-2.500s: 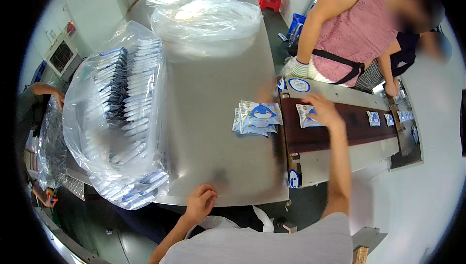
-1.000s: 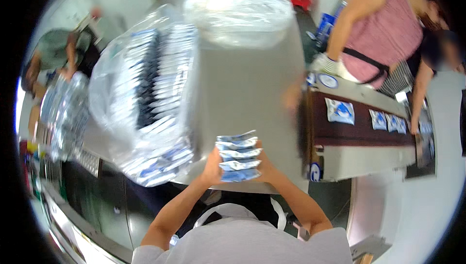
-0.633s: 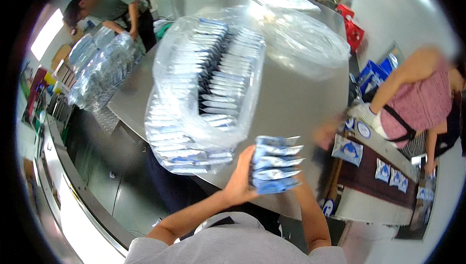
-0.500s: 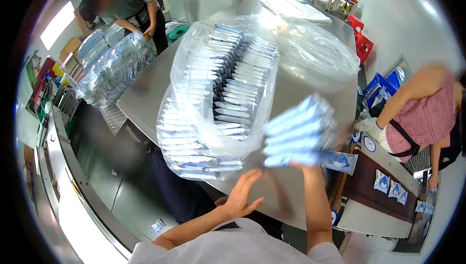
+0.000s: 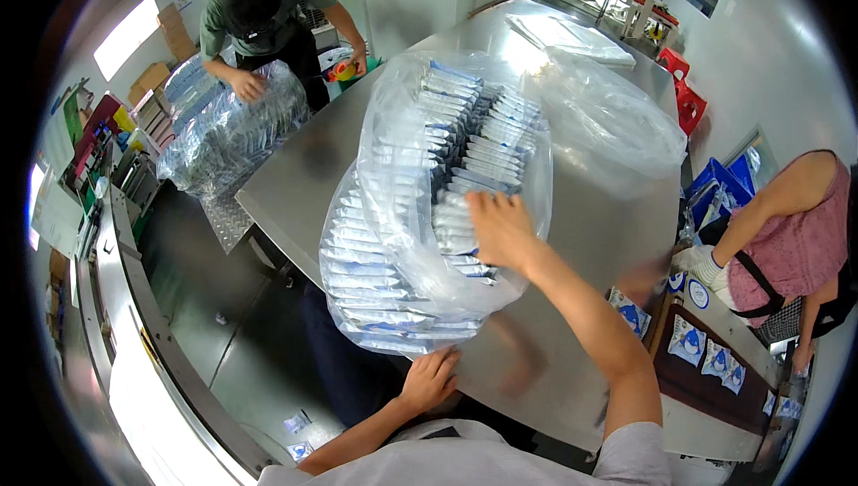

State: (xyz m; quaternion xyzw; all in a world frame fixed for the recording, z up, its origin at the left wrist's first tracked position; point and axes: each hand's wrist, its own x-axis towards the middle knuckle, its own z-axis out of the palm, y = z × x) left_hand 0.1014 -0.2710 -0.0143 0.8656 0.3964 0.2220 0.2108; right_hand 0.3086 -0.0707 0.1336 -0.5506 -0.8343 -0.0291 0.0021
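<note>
A large see-through plastic bag (image 5: 393, 298) lies open on the metal table, filled with rows of small blue-and-white packets (image 5: 366, 245). My right hand (image 5: 502, 228) reaches over the bag's right side, its fingers closed on a stack of packets (image 5: 454, 222) inside the opening. A dark gap shows between the two far rows. My left hand (image 5: 430, 379) is at the bag's near end by the table edge, fingers curled together against the plastic.
The metal table (image 5: 617, 218) carries another loose plastic bag (image 5: 608, 110) and white sheets (image 5: 572, 39). At right, a brown conveyor (image 5: 688, 383) bears several packets beside a person in pink (image 5: 795, 236). A person in green (image 5: 277, 12) bends over filled bags (image 5: 237, 124) at far left.
My right hand has carried a bunch of packets from the right of the bag into its opening. My left hand has closed in on the bag's near end. The view has shifted slightly.
</note>
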